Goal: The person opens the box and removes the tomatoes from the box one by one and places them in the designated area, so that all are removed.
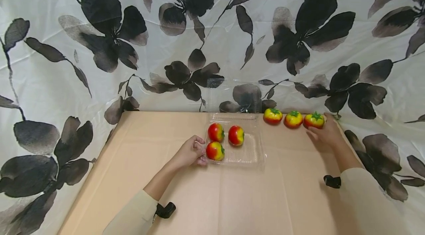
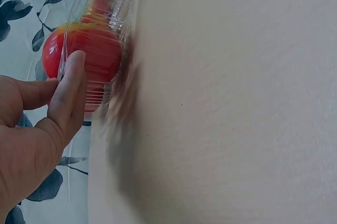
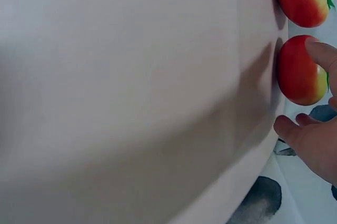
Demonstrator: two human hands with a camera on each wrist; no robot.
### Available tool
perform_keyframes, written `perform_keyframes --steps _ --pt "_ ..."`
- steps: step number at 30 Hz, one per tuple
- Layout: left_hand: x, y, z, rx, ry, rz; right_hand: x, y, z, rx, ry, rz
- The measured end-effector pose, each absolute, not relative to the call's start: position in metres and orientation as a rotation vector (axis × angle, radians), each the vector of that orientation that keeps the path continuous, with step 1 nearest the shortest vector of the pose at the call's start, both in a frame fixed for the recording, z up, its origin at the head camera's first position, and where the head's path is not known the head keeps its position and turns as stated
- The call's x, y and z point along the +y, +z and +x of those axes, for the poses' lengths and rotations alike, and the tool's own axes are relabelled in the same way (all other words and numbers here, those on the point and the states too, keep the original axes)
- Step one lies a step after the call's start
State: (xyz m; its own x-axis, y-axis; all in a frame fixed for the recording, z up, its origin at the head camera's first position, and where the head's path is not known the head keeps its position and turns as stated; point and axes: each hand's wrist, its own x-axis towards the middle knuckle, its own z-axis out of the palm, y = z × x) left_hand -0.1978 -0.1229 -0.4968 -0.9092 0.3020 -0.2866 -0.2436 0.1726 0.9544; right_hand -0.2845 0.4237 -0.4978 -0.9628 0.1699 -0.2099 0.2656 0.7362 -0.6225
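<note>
My left hand [image 1: 190, 152] is at the left edge of a clear plastic clamshell container [image 1: 254, 150], pinching its side wall between thumb and fingers. Inside the container's left half lie three red-and-yellow tomatoes [image 1: 236, 135] with green tops; one tomato [image 2: 97, 50] shows through the ribbed wall beside my left fingers. My right hand [image 1: 328, 131] is spread around the rightmost tomato [image 1: 314, 120] of a row at the back edge. In the right wrist view, its thumb overlaps that tomato [image 3: 300, 74], while the other fingers stand apart from it.
Two more tomatoes, the middle one [image 1: 293, 119] and the left one [image 1: 272, 116], stand in the row right of the container. The container's transparent lid [image 1: 234, 96] is raised at the back. A floral cloth [image 1: 239, 43] surrounds the tan table [image 1: 159, 128].
</note>
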Motion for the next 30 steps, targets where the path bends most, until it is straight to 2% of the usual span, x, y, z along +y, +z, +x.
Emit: perform_keyframes --steps 5,14,19,30 --pt "-0.122 -0.494 -0.198 2.035 1.792 0.049 0.423 -0.485 -0.271 2.813 -1.039 0.332" --pt "-0.121 -0.494 -0.198 2.004 1.806 0.046 0.415 -0.478 -0.250 2.996 -1.044 0.028" --pt "-0.121 -0.494 -0.197 2.002 1.807 0.038 0.399 -0.475 -0.239 3.080 -1.089 -0.109" --pt "-0.122 -0.496 -0.198 2.004 1.809 0.039 0.353 -0.458 -0.223 2.997 -1.126 -0.176"
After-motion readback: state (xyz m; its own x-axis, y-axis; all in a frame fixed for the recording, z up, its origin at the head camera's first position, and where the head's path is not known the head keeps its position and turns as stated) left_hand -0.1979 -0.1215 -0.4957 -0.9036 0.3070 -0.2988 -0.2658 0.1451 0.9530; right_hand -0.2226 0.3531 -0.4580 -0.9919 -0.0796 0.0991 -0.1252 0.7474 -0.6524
